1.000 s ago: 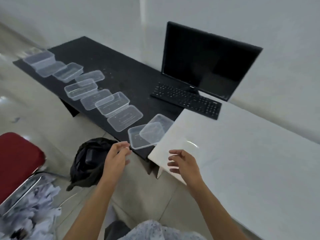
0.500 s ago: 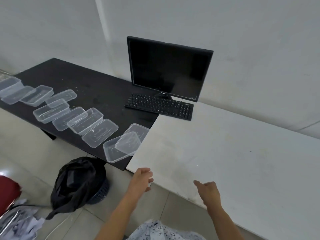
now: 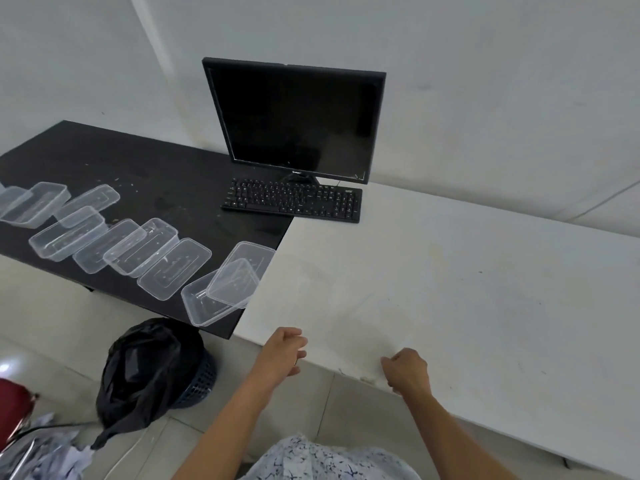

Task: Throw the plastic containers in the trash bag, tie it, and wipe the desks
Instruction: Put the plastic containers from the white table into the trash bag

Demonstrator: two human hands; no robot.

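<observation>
Several clear plastic containers and lids [image 3: 145,251] lie in a row along the front of the black desk [image 3: 145,174]. The nearest container [image 3: 204,304] hangs slightly over the desk's front edge, with a lid [image 3: 233,284] leaning on it. A black trash bag [image 3: 145,372] sits in a dark basket on the floor below that edge. My left hand [image 3: 282,351] hovers at the front corner of the white desk [image 3: 467,289], fingers loosely curled, holding nothing. Over the white desk's front edge, my right hand [image 3: 407,370] is closed in a loose fist, also holding nothing.
A black monitor [image 3: 294,116] and keyboard [image 3: 294,200] stand where the two desks meet. A red chair [image 3: 14,407] and crumpled paper [image 3: 45,452] are at the lower left on the tiled floor. White walls close the back.
The view has swung right and up, so the containers shifted left in frame. Both hands moved from near the black desk's corner to the white desk's front edge.
</observation>
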